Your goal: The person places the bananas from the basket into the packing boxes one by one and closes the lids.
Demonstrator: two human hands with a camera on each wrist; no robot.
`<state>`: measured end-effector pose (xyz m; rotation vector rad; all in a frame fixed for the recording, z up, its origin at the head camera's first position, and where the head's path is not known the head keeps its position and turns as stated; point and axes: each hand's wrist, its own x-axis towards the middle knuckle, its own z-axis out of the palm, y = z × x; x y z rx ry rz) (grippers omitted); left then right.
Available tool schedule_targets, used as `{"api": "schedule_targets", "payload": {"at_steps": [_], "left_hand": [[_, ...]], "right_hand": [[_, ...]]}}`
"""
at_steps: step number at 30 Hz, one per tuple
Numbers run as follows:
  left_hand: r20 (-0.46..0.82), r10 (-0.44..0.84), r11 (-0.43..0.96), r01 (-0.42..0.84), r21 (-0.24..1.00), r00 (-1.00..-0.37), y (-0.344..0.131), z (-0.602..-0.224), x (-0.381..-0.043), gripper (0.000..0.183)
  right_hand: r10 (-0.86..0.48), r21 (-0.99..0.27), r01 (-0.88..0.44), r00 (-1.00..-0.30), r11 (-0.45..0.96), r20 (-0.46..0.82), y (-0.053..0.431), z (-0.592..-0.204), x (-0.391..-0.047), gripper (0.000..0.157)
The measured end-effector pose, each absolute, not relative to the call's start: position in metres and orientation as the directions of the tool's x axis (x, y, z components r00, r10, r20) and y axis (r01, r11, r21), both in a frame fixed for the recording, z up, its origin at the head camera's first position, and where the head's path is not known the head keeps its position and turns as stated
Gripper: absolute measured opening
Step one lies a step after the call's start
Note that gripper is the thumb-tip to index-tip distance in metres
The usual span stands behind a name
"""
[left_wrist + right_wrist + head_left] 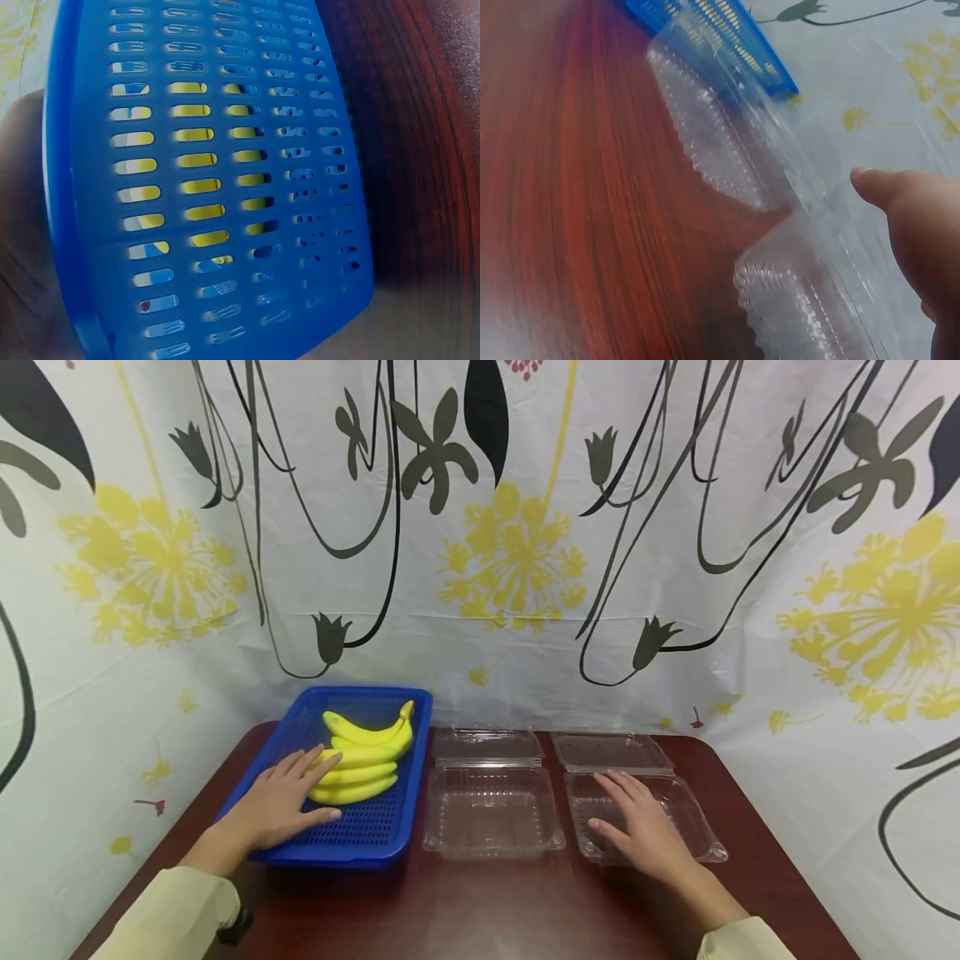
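A blue perforated plastic basket [415,777] stands at the left of the table with several yellow bananas [363,777] lying in it. My left hand [273,802] reaches over the basket's left side, fingers spread loosely at the bananas' left ends; whether they touch cannot be told. In the left wrist view the basket wall [90,195] hides most of that hand, and yellow shows through the slots. A clear hinged plastic container [491,814] lies lidded-back in the middle. Above a second clear container [686,802] on the right hovers my right hand [648,831], fingers extended, holding nothing.
The dark red wooden table [487,910] has rounded far corners. A white cloth [525,668] with yellow and grey flower prints hangs behind and at both sides. Both container lids [487,746] fold back toward the cloth.
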<state>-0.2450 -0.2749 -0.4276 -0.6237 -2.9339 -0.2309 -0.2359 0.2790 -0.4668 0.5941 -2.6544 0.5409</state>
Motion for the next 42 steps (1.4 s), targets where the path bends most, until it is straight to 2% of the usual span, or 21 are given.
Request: {"api": "schedule_targets", "payload": {"at_steps": [8, 15, 20, 28, 37, 42], "left_hand": [[0.155, 0.366, 0.909, 0.389, 0.151, -0.917, -0.278, -0.432, -0.251, 0.083], [0.144, 0.350, 0.913, 0.372, 0.169, -0.925, -0.279, -0.434, -0.256, 0.085], [0.131, 0.339, 0.916, 0.359, 0.182, -0.932, -0.279, -0.432, -0.261, 0.084], [0.125, 0.322, 0.917, 0.342, 0.206, -0.938, -0.273, -0.425, -0.275, 0.084], [0.058, 0.307, 0.924, 0.312, 0.222, -0.950, -0.266, -0.416, -0.289, 0.076], [0.027, 0.291, 0.929, 0.289, 0.230, -0.956, -0.263, -0.414, -0.294, 0.072]], "right_hand": [[-0.271, -0.436, -0.458, -0.863, 0.774, 0.425, 0.260, -0.460, -0.230, 0.066], [-0.264, -0.497, -0.495, -0.846, 0.712, 0.464, 0.243, -0.459, -0.229, 0.065], [-0.247, -0.592, -0.477, -0.869, 0.650, 0.428, 0.231, -0.460, -0.229, 0.065], [-0.170, -0.648, -0.414, -0.898, 0.640, 0.405, 0.214, -0.458, -0.229, 0.064], [-0.077, -0.773, -0.266, -0.959, 0.576, 0.272, 0.197, -0.458, -0.228, 0.063], [-0.070, -0.763, -0.258, -0.960, 0.593, 0.270, 0.188, -0.458, -0.227, 0.063]]}}
